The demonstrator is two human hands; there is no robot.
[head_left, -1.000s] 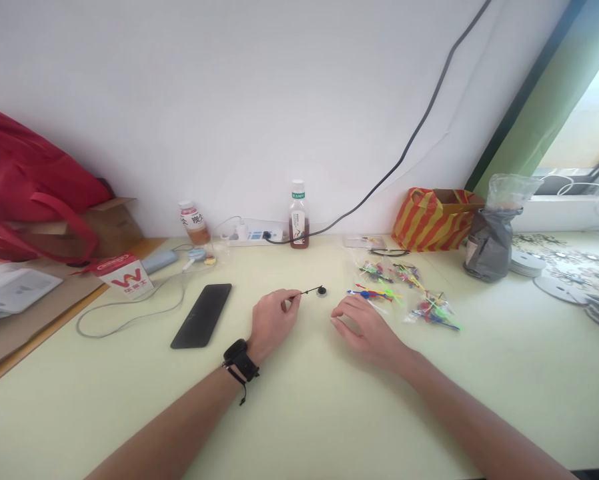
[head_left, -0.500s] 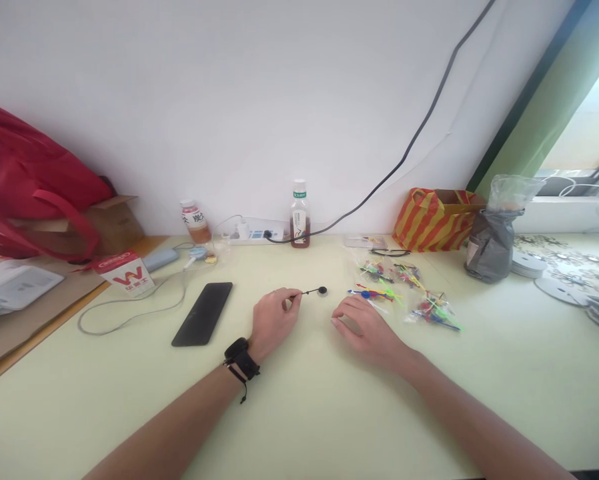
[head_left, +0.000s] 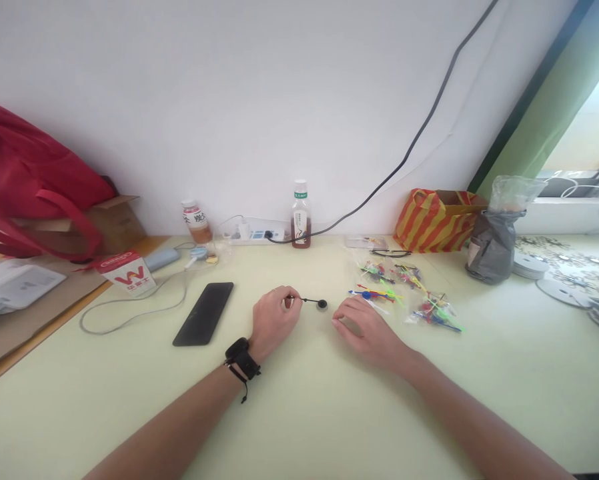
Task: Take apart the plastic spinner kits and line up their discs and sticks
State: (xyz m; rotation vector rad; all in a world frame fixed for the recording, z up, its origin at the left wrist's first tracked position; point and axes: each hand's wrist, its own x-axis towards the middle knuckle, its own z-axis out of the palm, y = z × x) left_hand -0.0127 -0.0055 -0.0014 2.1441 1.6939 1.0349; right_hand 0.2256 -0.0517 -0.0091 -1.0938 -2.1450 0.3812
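My left hand (head_left: 276, 321) pinches the end of a thin black clock hand (head_left: 313, 301) between thumb and fingertips. Its round black end (head_left: 322, 305) points right, toward my other hand, low over the table; a pale rim shows beneath that disc, and I cannot tell whether the two touch. My right hand (head_left: 363, 331) rests just to the right of the disc, apart from it, thumb and fingers curled together; whatever they hold, if anything, is hidden. Beyond its knuckles lie loose coloured clock hands (head_left: 367, 294) in blue, red, yellow and green.
Clear bags of coloured clock hands (head_left: 432, 310) lie at right. A black phone (head_left: 203, 315) lies left of my left hand. Along the wall stand a brown drink bottle (head_left: 301, 217), a power strip (head_left: 267, 233) and a striped bag (head_left: 429, 220). Stacked discs (head_left: 528, 265) sit far right.
The round end of the black clock hand has dropped a little toward me and the table. Both hands have stayed almost where they were.
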